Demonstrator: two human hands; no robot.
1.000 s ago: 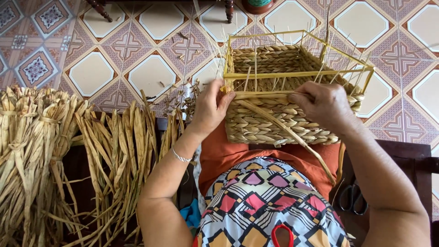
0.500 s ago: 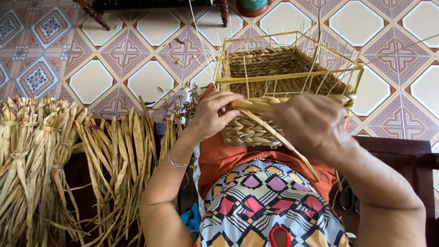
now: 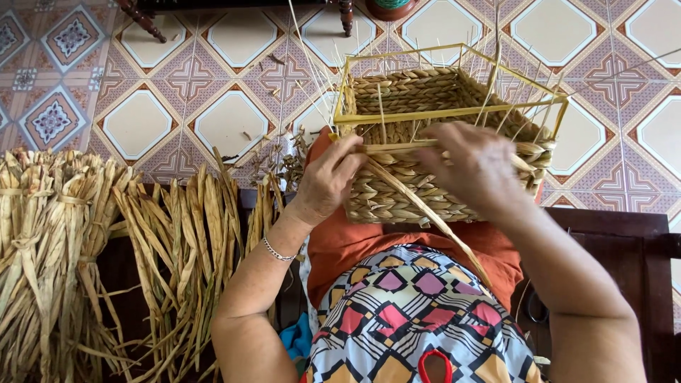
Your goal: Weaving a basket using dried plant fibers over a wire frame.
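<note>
At the far left, bundles of dried leaves [image 3: 64, 248] lie beside the person's knees. The left hand [image 3: 330, 181] pinches the flat strand [image 3: 425, 209] against the near wall of the woven basket [image 3: 418, 195], which rests on the lap inside a yellow frame [image 3: 447, 111]. The right hand [image 3: 475, 167] is curled on the same row, apparently guiding the strand. I judge a weaving row is in progress; the next pass needs tight tension.

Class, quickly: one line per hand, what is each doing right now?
Left hand: closed, pinching the dried strand against the woven basket.
Right hand: fingers curled over the basket's near edge on the same strand; its grip is hidden.
</note>
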